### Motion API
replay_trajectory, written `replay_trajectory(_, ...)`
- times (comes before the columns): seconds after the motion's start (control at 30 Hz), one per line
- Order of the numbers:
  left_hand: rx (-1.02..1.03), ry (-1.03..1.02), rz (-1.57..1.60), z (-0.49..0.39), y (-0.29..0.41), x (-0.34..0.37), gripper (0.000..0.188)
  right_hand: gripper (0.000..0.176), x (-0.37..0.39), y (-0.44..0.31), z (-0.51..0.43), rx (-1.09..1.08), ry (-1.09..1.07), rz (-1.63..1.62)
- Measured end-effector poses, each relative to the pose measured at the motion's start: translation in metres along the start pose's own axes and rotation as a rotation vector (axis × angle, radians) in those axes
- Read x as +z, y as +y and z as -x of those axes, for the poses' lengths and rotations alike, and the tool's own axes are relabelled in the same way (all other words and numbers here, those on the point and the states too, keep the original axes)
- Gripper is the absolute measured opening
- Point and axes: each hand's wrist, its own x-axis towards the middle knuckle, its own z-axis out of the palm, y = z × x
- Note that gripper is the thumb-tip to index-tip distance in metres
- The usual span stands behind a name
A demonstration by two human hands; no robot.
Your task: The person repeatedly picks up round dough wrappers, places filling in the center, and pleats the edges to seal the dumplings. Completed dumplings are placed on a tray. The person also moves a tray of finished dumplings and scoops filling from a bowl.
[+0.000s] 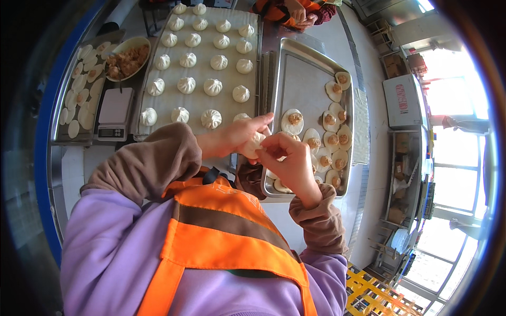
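Note:
A dough bun is cradled in my left hand, whose index finger points out to the right. Thumb and fingers of my right hand pinch the bun's dough edge from the other side. The filling inside it is hidden. Beyond my left hand, pleated buns stand in rows on a lined tray. Under and beside my right hand is a metal tray holding flat dough rounds, each topped with filling; one dough round lies a little apart on its left side.
At the left, a bowl of filling stands behind a digital kitchen scale. Further left, a tray carries dough rounds, some with filling. Another person's hands are at the far edge. Shelving with cardboard boxes lines the right.

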Motion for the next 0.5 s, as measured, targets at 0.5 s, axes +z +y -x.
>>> replay_trajectory(0.5,0.226,0.224,0.349,-0.004,-0.025,0.027,0.045,0.02,-0.014,0.01,-0.001,0.063,0.024,0.072)
